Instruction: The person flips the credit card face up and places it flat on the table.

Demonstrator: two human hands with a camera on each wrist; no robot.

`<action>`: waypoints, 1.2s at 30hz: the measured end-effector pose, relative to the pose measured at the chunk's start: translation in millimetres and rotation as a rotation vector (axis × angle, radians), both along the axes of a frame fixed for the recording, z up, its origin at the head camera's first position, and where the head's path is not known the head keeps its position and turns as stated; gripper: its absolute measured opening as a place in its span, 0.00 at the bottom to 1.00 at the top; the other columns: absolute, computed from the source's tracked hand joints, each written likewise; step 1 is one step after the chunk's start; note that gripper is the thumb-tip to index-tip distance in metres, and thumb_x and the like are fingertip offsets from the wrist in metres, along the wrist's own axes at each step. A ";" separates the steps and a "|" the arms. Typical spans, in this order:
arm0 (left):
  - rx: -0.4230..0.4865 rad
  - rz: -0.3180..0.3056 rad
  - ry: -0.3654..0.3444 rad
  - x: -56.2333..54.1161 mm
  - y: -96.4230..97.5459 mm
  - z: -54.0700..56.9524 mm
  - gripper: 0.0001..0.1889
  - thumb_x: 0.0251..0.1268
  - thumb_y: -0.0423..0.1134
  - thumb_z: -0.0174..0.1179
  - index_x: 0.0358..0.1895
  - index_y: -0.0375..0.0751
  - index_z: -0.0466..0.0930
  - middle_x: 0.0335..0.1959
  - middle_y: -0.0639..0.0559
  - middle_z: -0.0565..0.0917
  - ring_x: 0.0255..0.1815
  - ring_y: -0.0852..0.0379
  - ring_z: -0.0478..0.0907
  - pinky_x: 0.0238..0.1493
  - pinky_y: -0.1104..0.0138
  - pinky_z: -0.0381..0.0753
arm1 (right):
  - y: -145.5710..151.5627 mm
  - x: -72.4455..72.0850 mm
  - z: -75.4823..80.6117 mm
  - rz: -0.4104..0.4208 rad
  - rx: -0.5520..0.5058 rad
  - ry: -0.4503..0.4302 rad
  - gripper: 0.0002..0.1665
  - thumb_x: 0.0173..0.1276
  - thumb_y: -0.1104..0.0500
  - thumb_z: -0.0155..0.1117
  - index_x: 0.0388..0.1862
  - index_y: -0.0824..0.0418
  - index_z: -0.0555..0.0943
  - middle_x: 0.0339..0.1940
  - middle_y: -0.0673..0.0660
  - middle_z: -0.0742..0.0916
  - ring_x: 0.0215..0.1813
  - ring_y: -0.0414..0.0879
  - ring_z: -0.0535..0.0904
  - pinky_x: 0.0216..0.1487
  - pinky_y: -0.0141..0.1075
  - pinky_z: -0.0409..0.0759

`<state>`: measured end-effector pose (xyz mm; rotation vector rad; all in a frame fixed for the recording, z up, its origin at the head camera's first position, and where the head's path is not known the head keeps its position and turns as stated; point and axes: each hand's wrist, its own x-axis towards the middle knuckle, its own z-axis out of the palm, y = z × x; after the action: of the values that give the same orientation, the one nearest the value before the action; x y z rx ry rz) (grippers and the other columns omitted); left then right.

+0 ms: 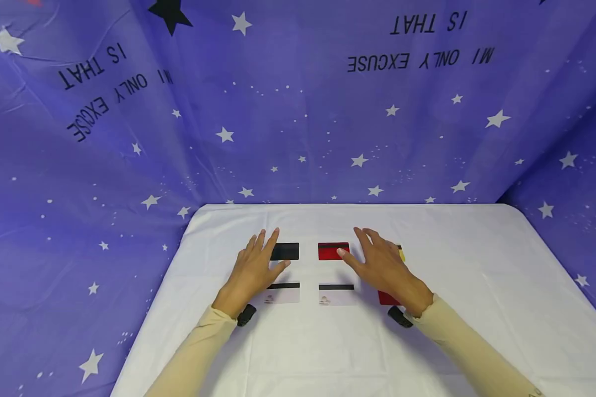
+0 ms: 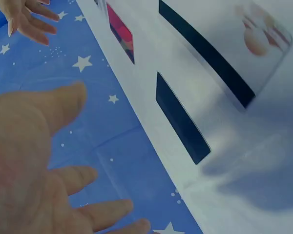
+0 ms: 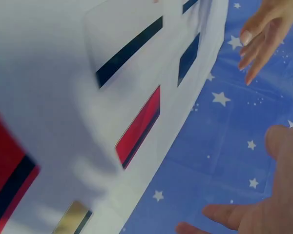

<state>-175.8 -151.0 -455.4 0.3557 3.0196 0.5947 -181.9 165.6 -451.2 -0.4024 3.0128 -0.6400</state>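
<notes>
Both hands hover above magnetic-stripe cards laid in two rows, fingers spread and nothing held. My left hand (image 1: 253, 270) hangs beside a black card (image 1: 287, 251) and partly covers a white card (image 1: 285, 295) with a black stripe. The right hand (image 1: 384, 267) has its thumb over the edge of a red card (image 1: 328, 253). Beneath that hand, a gold card (image 1: 402, 255) and a second red card (image 1: 388, 299) are mostly hidden. Another white striped card (image 1: 336, 296) lies between the hands. In the right wrist view the gold card (image 3: 73, 219) shows a dark stripe.
A white cloth (image 1: 308, 353) covers the table. Purple star-printed curtains (image 1: 298, 127) hang behind it and at both sides. Black devices sit under the left wrist (image 1: 246, 315) and the right wrist (image 1: 400, 317).
</notes>
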 end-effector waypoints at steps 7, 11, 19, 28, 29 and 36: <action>-0.002 -0.001 0.065 -9.6 -6.8 -1.0 0.33 0.74 0.47 0.68 0.76 0.39 0.71 0.70 0.33 0.75 0.69 0.32 0.72 0.68 0.41 0.71 | -23.9 -13.8 -2.4 0.026 -0.029 -0.038 0.52 0.79 0.26 0.48 0.85 0.60 0.59 0.81 0.68 0.67 0.81 0.65 0.64 0.75 0.68 0.58; -0.018 0.012 0.037 -16.0 -9.5 -5.8 0.30 0.73 0.46 0.69 0.73 0.38 0.75 0.67 0.35 0.76 0.66 0.35 0.73 0.66 0.44 0.72 | -39.0 -20.9 -2.2 0.043 -0.031 -0.043 0.50 0.79 0.28 0.50 0.85 0.60 0.61 0.81 0.67 0.68 0.80 0.65 0.65 0.75 0.67 0.58; 0.030 0.043 -0.069 -31.4 -15.8 -8.2 0.30 0.71 0.44 0.70 0.72 0.37 0.75 0.65 0.34 0.76 0.67 0.35 0.72 0.71 0.43 0.69 | -69.3 -37.7 -1.3 0.117 0.043 -0.011 0.46 0.80 0.33 0.55 0.82 0.62 0.64 0.77 0.67 0.73 0.78 0.63 0.69 0.74 0.64 0.63; 0.039 0.023 -0.106 -41.1 -20.5 -15.0 0.29 0.70 0.45 0.70 0.70 0.38 0.77 0.67 0.35 0.72 0.68 0.36 0.67 0.72 0.45 0.67 | -100.2 -56.1 1.5 0.169 0.177 -0.055 0.42 0.78 0.37 0.62 0.79 0.61 0.67 0.71 0.66 0.77 0.71 0.62 0.74 0.71 0.62 0.67; 0.039 0.022 -0.111 -41.7 -20.5 -14.9 0.29 0.70 0.45 0.70 0.70 0.39 0.77 0.67 0.35 0.72 0.68 0.36 0.67 0.72 0.45 0.67 | -103.1 -57.8 2.0 0.172 0.188 -0.053 0.42 0.78 0.37 0.62 0.79 0.60 0.67 0.70 0.66 0.77 0.70 0.62 0.74 0.71 0.62 0.67; 0.017 0.015 -0.123 -45.8 -22.0 -15.4 0.28 0.71 0.45 0.70 0.69 0.38 0.77 0.64 0.35 0.72 0.65 0.37 0.67 0.71 0.44 0.67 | -123.4 -67.5 2.3 0.189 0.230 -0.081 0.41 0.77 0.36 0.64 0.77 0.60 0.70 0.67 0.64 0.78 0.68 0.59 0.75 0.70 0.60 0.68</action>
<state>-221.6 -173.0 -470.8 0.2868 2.9037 0.6201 -249.4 42.1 -448.9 -0.6215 2.8793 -0.2848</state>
